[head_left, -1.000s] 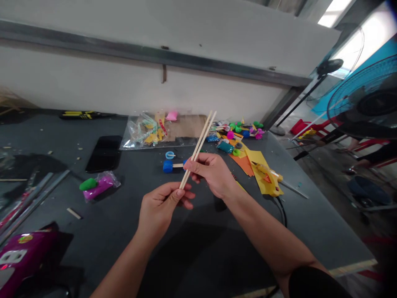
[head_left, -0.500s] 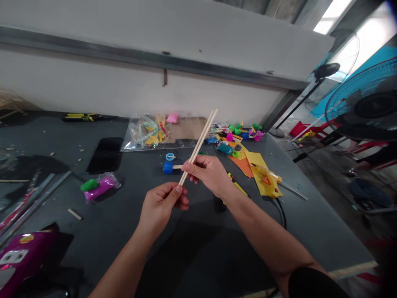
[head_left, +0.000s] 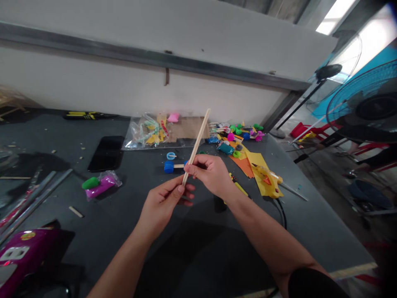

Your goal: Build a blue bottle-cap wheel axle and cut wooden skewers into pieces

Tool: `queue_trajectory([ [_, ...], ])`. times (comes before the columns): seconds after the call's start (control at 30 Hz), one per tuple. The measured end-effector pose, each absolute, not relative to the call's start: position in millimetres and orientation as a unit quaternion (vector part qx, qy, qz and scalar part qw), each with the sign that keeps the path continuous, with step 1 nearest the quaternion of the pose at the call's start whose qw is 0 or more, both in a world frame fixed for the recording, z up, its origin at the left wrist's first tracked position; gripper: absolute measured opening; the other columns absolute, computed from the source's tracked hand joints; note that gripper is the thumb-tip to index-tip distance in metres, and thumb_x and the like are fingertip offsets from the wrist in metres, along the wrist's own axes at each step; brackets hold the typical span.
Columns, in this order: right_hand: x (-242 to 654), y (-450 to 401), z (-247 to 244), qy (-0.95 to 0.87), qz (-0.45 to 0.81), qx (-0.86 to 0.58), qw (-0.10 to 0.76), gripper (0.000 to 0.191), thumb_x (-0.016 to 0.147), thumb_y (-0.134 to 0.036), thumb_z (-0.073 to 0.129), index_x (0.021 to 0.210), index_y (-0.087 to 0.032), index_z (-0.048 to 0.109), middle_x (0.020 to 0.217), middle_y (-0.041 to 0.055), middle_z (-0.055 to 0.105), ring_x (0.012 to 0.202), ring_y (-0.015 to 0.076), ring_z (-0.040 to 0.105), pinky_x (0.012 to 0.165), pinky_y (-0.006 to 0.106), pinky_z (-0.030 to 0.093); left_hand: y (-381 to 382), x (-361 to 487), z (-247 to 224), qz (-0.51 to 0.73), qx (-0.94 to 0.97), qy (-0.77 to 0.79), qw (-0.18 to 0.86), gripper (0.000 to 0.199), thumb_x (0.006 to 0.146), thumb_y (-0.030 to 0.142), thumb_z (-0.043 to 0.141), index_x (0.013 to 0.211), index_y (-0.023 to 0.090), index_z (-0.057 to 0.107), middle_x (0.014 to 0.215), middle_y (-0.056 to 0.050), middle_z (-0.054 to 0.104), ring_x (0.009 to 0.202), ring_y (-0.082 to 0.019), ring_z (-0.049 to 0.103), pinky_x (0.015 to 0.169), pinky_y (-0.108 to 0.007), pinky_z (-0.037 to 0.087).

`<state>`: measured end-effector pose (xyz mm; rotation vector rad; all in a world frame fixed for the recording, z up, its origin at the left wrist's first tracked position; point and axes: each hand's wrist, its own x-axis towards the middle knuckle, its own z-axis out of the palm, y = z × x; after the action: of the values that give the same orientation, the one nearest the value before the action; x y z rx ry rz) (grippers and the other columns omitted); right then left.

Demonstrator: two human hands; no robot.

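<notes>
A thin wooden stick (head_left: 196,145) stands tilted up and away from me, and it may be two sticks lying flush. My right hand (head_left: 211,174) pinches it between thumb and fingers, just above its lower end. My left hand (head_left: 163,207) sits below, with its thumb and fingertips against that lower end. Both hands are over the dark grey table (head_left: 198,248), close together.
Beyond my hands lie a blue-capped stick piece (head_left: 169,167), a plastic bag (head_left: 145,132), and yellow and orange sheets (head_left: 263,176) with bright craft bits. A black phone (head_left: 107,154) and a magenta-and-green packet (head_left: 101,186) are on the left. A standing fan (head_left: 372,107) is at right.
The two sticks that showed apart earlier now show as one line. My hands have come slightly closer together, and the upper tip leans a little further left.
</notes>
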<state>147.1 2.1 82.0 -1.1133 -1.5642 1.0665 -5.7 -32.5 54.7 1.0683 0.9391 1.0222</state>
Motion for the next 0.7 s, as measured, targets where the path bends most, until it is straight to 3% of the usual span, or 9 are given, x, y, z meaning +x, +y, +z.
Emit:
queue_trajectory([
  [0.17,133,2,77,-0.654,0.389,-0.478,0.439,0.022,0.08,-0.038,0.058,0.07,-0.018,0.06,0.067,-0.0013,0.062,0.063,0.0113,0.058,0.059,0.023,0.044,-29,-6,48,0.432,0.526,0.479,0.555,0.021,0.074,0.027,0.063,0.091,0.017,0.07,0.066,-0.001,0.066,0.052,-0.012,0.061,0.057,-0.025,0.052],
  [0.27,144,4,87,-0.717,0.337,-0.495,0.356,0.026,0.086,-0.041,0.05,0.078,-0.019,0.063,0.071,-0.0004,0.064,0.067,0.0122,0.059,0.063,0.023,0.043,-26,-7,45,0.44,0.501,0.491,0.561,0.018,0.072,0.03,0.066,0.082,0.016,0.069,0.063,-0.001,0.065,0.05,-0.013,0.061,0.055,-0.025,0.052],
  [0.37,172,-4,91,-0.742,0.201,-0.588,0.253,0.034,0.089,-0.045,0.044,0.1,-0.019,0.062,0.087,0.0056,0.066,0.083,0.0184,0.061,0.074,0.029,0.043,-24,-9,46,0.476,0.436,0.49,0.586,0.023,0.069,0.034,0.069,0.081,0.015,0.066,0.066,-0.001,0.066,0.052,-0.013,0.061,0.057,-0.027,0.053],
  [0.47,199,-22,73,-0.684,0.059,-0.719,0.107,0.074,0.073,-0.062,0.056,0.125,-0.009,0.047,0.113,0.0217,0.057,0.108,0.0354,0.05,0.086,0.043,0.039,-23,-13,49,0.514,0.374,0.486,0.6,0.028,0.065,0.036,0.072,0.082,0.014,0.065,0.067,-0.001,0.066,0.053,-0.012,0.06,0.057,-0.026,0.054],
  [0.5,205,-28,64,-0.66,0.054,-0.747,0.053,0.09,0.065,-0.067,0.06,0.13,-0.006,0.041,0.118,0.0259,0.052,0.111,0.0398,0.047,0.087,0.047,0.038,-23,-14,50,0.516,0.362,0.483,0.607,0.029,0.064,0.036,0.073,0.082,0.014,0.065,0.067,-0.002,0.066,0.053,-0.012,0.06,0.056,-0.027,0.054],
  [0.57,212,-36,43,-0.631,0.067,-0.773,-0.016,0.104,0.059,-0.068,0.064,0.135,-0.005,0.033,0.122,0.0276,0.048,0.113,0.0426,0.044,0.087,0.051,0.038,-23,-15,51,0.509,0.354,0.478,0.622,0.029,0.063,0.034,0.073,0.082,0.013,0.065,0.067,-0.002,0.067,0.054,-0.013,0.061,0.056,-0.027,0.054],
  [0.7,224,-37,24,-0.579,0.088,-0.81,-0.009,0.091,0.059,-0.052,0.066,0.131,-0.005,0.037,0.122,0.0258,0.047,0.114,0.0408,0.043,0.086,0.047,0.04,-23,-13,46,0.475,0.361,0.465,0.654,0.026,0.066,0.031,0.073,0.083,0.013,0.066,0.07,-0.004,0.067,0.056,-0.012,0.061,0.055,-0.025,0.054],
])
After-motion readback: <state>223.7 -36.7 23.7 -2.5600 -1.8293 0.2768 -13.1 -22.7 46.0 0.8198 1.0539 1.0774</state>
